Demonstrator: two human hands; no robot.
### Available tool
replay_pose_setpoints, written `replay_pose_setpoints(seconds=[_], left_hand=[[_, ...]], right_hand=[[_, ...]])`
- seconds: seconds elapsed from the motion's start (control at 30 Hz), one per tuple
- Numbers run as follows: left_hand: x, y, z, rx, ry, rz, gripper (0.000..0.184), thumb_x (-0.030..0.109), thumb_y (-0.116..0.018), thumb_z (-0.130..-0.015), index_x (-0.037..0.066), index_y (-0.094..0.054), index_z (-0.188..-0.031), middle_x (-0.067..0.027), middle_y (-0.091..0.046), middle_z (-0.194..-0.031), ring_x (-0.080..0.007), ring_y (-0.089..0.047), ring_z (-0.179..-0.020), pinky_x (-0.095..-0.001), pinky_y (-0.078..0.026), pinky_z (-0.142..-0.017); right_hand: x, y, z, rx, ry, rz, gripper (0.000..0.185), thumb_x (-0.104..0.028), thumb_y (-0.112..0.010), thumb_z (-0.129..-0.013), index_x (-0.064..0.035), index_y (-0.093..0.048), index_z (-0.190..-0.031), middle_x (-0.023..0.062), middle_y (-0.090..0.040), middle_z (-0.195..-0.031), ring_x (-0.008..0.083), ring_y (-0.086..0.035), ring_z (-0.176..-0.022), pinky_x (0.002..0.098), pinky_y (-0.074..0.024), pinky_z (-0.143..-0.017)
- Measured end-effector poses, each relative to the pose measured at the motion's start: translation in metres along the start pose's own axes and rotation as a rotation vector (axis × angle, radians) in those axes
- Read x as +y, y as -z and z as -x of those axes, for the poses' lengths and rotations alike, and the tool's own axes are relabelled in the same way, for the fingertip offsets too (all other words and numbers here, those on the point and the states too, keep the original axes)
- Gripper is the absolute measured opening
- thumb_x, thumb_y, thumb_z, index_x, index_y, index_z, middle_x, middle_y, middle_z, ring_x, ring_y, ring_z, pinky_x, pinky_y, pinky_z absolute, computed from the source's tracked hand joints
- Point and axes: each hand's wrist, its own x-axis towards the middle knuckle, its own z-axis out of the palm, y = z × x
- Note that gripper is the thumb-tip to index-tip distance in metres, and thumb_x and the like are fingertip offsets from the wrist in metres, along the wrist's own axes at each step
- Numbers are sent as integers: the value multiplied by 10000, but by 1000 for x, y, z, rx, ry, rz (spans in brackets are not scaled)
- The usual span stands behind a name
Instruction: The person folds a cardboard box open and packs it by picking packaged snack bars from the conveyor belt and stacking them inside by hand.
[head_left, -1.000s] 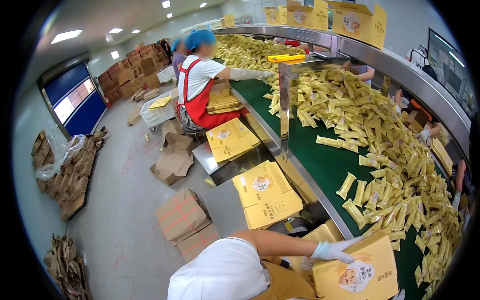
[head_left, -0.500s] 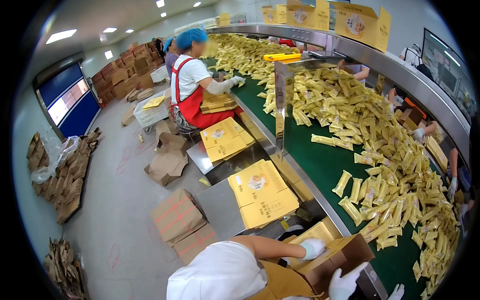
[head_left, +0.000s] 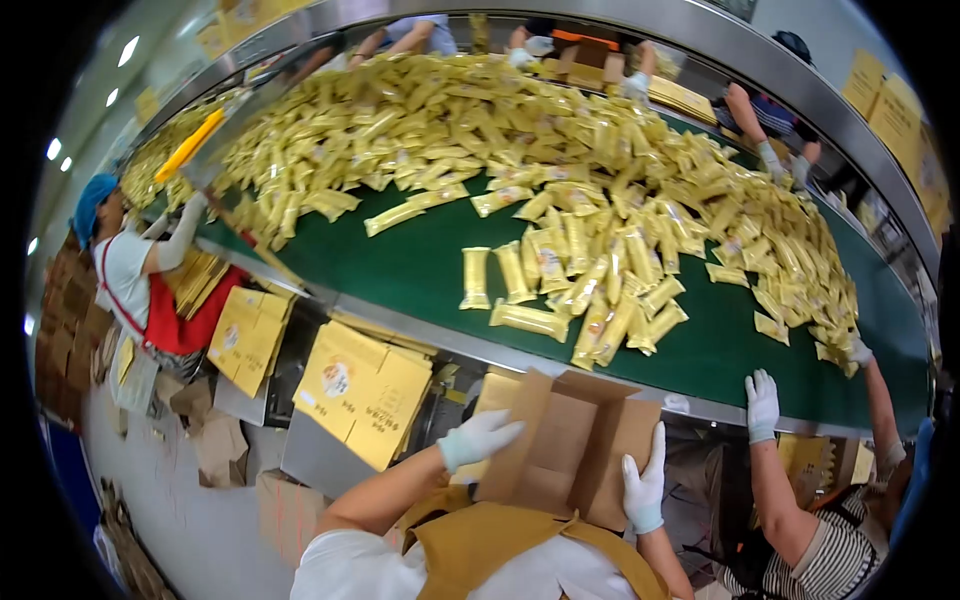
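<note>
An open cardboard box (head_left: 575, 440), empty inside, stands upright against my apron at the belt's near edge. My left hand (head_left: 480, 440), in a white glove, is at the box's left flap, fingers extended and nothing held in them. On the right side my right hand (head_left: 645, 480), also gloved, rests against the outer wall with its fingers stretched upward. Beyond the box, yellow wrapped packets (head_left: 600, 325) lie in a heap on the green conveyor belt (head_left: 400, 285).
Flat yellow cartons (head_left: 360, 390) are stacked at the left, with another stack (head_left: 245, 335) beyond. A co-worker in a red apron (head_left: 175, 310) sits far left. Another co-worker's gloved hand (head_left: 762, 405) is over the belt's near edge at right. A metal rail (head_left: 350, 305) borders the belt.
The view has swung right towards the belt. The box has turned from its printed side to its open top, and my hands have shifted to its two sides.
</note>
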Motion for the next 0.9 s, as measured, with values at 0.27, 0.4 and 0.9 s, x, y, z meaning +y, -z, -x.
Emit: replay_pose_setpoints(seconds=[0.27,0.4,0.9], left_hand=[[-60,-67,-48,686,-420,-358,539,171,-585,-949,-25,-467,-1437,-272,-540,-1385,-454,-540,-1222,-483,-431,-1054],[11,4,-74,790,-615,-637,601,170,-695,-873,-6,-496,-1412,-240,-581,-1336,-445,-540,-1232,-480,-432,-1054],[97,96,-213,432,-345,-1017,934,489,-759,-685,256,-417,-1522,-217,-353,-1567,-451,-259,-1488,-605,-321,-1125]], right_hand=[[110,-31,-22,125,145,570,566,-151,-593,-952,36,-427,-1459,285,-427,-1454,447,-410,-1360,475,-319,-1167],[42,7,-107,359,398,715,528,-137,-681,-887,-3,-529,-1375,250,-476,-1397,425,-475,-1255,492,-388,-1079],[0,-15,-323,-285,-143,1032,1064,-522,-814,-630,-323,-334,-1558,116,-208,-1665,619,-162,-1443,652,-308,-1139]])
